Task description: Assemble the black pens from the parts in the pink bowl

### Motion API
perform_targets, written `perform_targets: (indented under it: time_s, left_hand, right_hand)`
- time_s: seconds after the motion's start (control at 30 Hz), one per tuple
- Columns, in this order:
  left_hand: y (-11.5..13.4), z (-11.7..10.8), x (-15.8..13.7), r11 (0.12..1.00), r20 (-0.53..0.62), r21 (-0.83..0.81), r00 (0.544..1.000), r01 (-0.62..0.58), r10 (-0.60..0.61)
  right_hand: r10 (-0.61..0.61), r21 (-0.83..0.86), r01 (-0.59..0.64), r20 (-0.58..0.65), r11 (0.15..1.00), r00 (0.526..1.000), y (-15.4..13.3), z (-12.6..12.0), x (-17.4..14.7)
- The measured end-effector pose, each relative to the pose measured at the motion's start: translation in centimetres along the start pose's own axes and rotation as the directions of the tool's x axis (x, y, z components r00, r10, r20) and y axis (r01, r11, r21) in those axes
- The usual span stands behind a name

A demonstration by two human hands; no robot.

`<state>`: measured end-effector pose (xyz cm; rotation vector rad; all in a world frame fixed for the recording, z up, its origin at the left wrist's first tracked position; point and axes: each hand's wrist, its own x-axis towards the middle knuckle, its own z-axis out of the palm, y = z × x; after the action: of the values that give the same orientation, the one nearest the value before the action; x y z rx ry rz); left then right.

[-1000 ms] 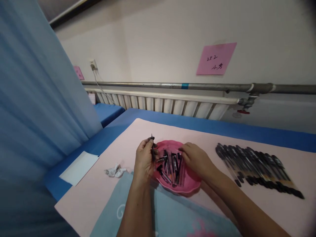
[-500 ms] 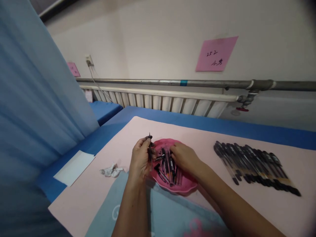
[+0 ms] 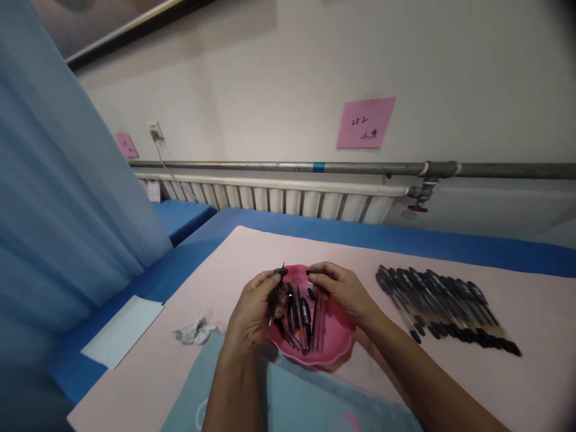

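Observation:
My left hand (image 3: 249, 309), its fingers smudged dark, is closed around a black pen (image 3: 283, 271) whose pointed tip faces up. Between the thumb and fingertips of my right hand (image 3: 345, 293) is a small black pen part (image 3: 308, 272); its exact kind is too small to make out. Both hands are over the rim of a pink scalloped dish (image 3: 339, 339), with a gap between their fingertips. Loose black caps and clear pen barrels (image 3: 318, 324) lie in the dish. Part of the pen is hidden by my left fingers.
A row of black-capped pens (image 3: 443, 303) lies to the right on the pink mat (image 3: 360, 252). Crumpled tissue (image 3: 195, 331) and a white sheet (image 3: 123, 330) are at left. A blue cloth (image 3: 306, 396) lies in front. Beyond stands a radiator (image 3: 288, 201); a curtain (image 3: 67, 180) hangs left.
My right hand has come up out of the dish and now pinches a small black part near the pen tip. My left hand still holds the pen. The view has shifted slightly.

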<state>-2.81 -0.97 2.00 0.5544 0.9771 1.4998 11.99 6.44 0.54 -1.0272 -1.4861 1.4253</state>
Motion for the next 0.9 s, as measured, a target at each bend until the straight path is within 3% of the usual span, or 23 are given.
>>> perform_targets:
  time_s: [0.13, 0.33, 0.5, 0.9]
  left_hand:
    - [0.3, -0.4, 0.3, 0.991, -0.049, -0.130, 0.999, -0.020, 0.013]
    - [1.0, -1.2, 0.8, 0.904, -0.245, -0.378, 0.964, -0.198, 0.109]
    - [1.2, -1.4, 0.9, 0.831, -0.321, -0.469, 0.934, -0.299, 0.155]
    - [0.8, -0.9, 0.9, 0.846, -0.291, -0.419, 0.931, -0.330, 0.220]
  right_hand:
    - [-0.003, 0.078, -0.004, 0.083, 0.997, 0.997, -0.1, 0.5, -0.5]
    - [-0.098, -0.038, 0.113, 0.278, 0.993, 0.956, -0.7, 2.5, -2.3]
    - [-0.190, -0.166, 0.234, 0.244, 0.958, 0.951, -0.3, 3.4, -2.9]
    - [-0.175, -0.021, 0.179, 0.126, 0.984, 0.976, -0.1, 4.0, -3.1]
